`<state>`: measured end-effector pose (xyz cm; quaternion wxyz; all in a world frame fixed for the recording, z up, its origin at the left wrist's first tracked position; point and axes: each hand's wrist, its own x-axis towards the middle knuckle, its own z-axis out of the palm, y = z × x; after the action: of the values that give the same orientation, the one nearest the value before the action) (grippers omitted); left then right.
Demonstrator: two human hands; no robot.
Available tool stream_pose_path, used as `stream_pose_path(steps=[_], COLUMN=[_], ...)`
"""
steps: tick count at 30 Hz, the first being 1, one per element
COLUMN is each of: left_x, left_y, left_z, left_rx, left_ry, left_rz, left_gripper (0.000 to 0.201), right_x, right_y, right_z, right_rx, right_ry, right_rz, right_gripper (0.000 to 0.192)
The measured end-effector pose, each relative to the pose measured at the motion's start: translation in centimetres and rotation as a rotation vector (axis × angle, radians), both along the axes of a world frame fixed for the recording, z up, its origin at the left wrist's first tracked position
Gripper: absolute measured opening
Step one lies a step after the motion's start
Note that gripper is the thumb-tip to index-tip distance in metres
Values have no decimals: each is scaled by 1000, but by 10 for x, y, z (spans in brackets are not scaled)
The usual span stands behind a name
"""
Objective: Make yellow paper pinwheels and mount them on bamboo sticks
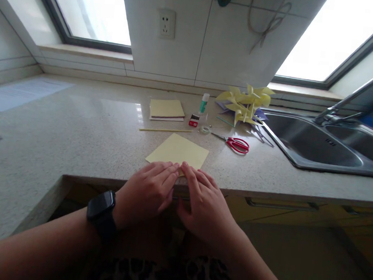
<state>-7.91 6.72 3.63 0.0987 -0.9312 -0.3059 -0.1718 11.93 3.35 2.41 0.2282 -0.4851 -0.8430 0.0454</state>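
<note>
Hands [149, 191] [205, 202] — on paper [179, 151] nr counter edge [299, 194].

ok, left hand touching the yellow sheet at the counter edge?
Touching. The head view shows the left hand with fingertips pressed on the near corner of the yellow sheet, beside the right hand.

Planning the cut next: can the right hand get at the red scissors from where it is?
Probably yes. The right hand rests on the yellow sheet's near corner, and bare counter lies between it and the red scissors; nothing blocks the path.
</note>
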Motion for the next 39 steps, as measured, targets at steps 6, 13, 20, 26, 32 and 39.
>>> stream_pose_path(steps=[6,13,20,26,32,39], left_x=[28,42,38,27,30,35], left_y=[-36,-48,-33,-25,-28,-27], left_z=[-9,-25,-27,-26,-35,-37], left_rx=[164,176,119,8,3,-36], left_ry=[70,125,24,-77,-151,-280], left_rz=[166,263,209,185,238,258], left_gripper=[51,53,53,55,57,43], right_x=[9,9,24,27,26,25], right_y=[-5,-3,-2,-2,0,1], right_z=[-7,-15,-17,-19,-22,-20], right_rx=[14,109,191,182,217,200], right_ry=[43,151,125,89,100,123], right_rz=[-4,7,-55,-54,-68,-79], right_gripper=[83,74,47,46,46,36])
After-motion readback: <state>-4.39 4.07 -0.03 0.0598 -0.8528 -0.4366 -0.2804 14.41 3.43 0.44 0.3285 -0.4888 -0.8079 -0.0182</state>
